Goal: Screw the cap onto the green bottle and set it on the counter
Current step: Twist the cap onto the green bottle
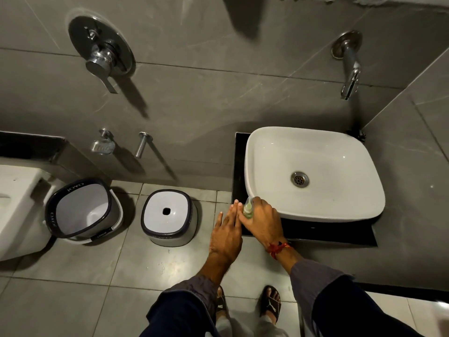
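Note:
A small pale green bottle [248, 208] stands at the front left corner of the black counter [323, 231], just in front of the white basin [313, 171]. My right hand [261, 218] is wrapped around the bottle from the right, hiding most of its body. Whether a cap sits on its top is too blurred to tell. My left hand [227, 231] is flat with fingers straight, its fingertips touching the bottle's left side and holding nothing.
A wall tap [349, 76] hangs above the basin. On the floor to the left stand an upturned white stool [168, 216] and a white bucket [83, 211], beside a toilet [17, 207]. My sandalled feet [247, 305] are below.

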